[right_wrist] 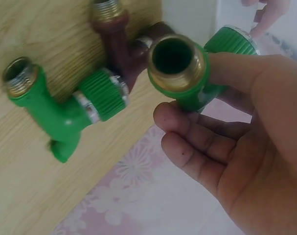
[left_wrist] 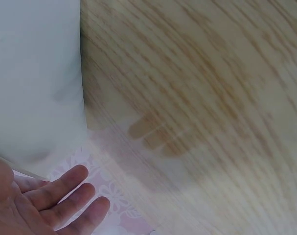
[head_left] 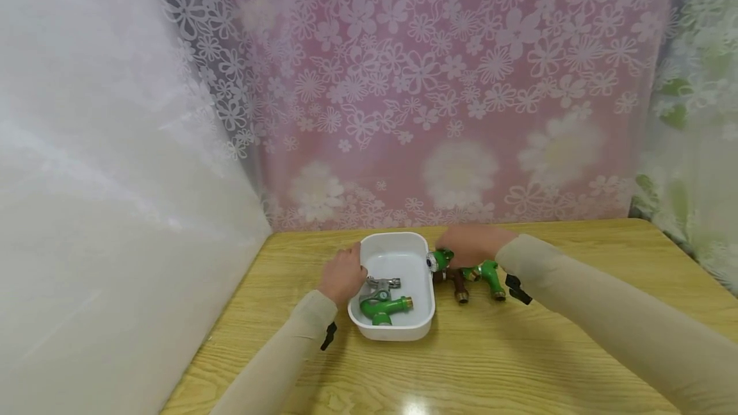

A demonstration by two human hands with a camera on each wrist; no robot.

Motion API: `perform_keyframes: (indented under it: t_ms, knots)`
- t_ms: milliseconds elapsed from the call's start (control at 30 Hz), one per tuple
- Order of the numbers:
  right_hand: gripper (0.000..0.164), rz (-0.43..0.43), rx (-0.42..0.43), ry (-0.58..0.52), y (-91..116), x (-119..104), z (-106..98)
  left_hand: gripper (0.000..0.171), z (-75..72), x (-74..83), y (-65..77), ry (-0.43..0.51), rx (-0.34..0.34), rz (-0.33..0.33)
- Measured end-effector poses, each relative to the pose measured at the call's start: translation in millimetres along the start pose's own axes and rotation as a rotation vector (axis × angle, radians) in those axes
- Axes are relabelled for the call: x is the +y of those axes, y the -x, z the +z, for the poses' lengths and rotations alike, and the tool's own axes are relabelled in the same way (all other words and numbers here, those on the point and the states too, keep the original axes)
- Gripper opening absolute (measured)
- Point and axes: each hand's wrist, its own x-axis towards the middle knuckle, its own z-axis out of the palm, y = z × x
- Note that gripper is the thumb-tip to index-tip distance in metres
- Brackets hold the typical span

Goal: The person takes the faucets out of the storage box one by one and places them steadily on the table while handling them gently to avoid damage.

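My left hand holds the left rim of a white plastic basin, its fingers along the outer wall. In the basin lie a green tap with a brass end and a silver metal fitting. At the basin's right rim my right hand grips another green tap, its threaded brass mouth facing the wrist camera. Beneath and beside that hand, a brown tap and a green tap with a ribbed knob lie on the table.
The wooden table carries everything. A pink floral curtain hangs behind its far edge, and a white sheet stands along the left side. Another patterned curtain hangs at the right.
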Motion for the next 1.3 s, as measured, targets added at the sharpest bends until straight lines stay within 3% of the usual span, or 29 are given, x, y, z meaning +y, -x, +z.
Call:
perform_keyframes:
  t_ms: [567,900,1300]
  knots:
    - [0.002,0.013,0.009,-0.039,26.9,32.0,14.3,0.056,0.0,1.6,-2.6,0.001,0.001,0.0]
    - [0.031,0.062,0.012,-0.059,45.6,55.9,25.5,0.052,0.8,0.6,-2.8,-0.014,0.011,0.001]
    - [0.027,0.089,0.03,-0.041,63.9,76.6,38.6,0.051,-0.5,1.8,-1.7,0.006,0.002,-0.006]
